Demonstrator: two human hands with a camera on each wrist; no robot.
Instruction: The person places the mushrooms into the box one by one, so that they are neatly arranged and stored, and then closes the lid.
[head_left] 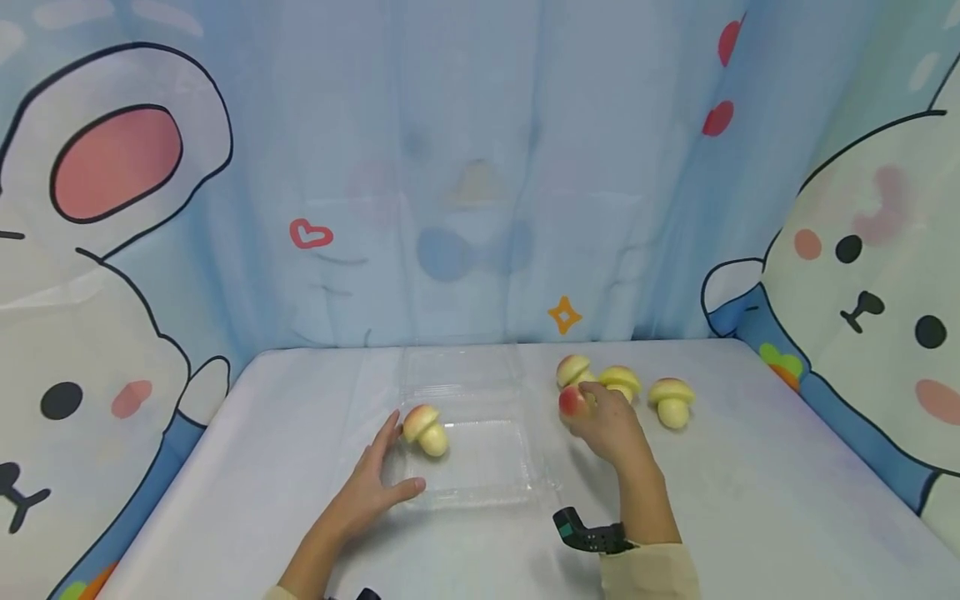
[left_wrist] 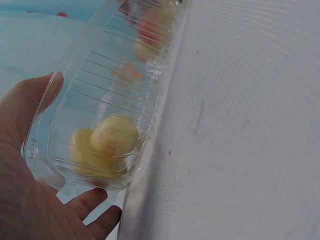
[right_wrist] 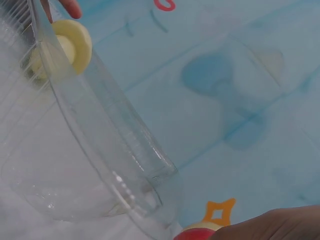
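Observation:
A clear plastic clamshell box (head_left: 487,467) lies with its lid up at the back. One toy mushroom (head_left: 426,430) with a red-tinged yellow cap sits at its left side; the left wrist view shows this mushroom (left_wrist: 114,137) through the wall. My left hand (head_left: 367,492) rests at the box's left front corner, thumb and fingers spread and touching it. To the right of the box, my right hand (head_left: 609,421) pinches a mushroom (head_left: 573,402) with a red cap, partly hidden by the fingers. Its red cap (right_wrist: 197,234) shows at the bottom of the right wrist view.
Near the right hand stand more mushrooms: one behind it (head_left: 572,368), one partly covered by it (head_left: 621,379) and one further right (head_left: 672,402). A white cloth covers the table (head_left: 750,500). A blue cartoon curtain (head_left: 465,125) hangs at the back.

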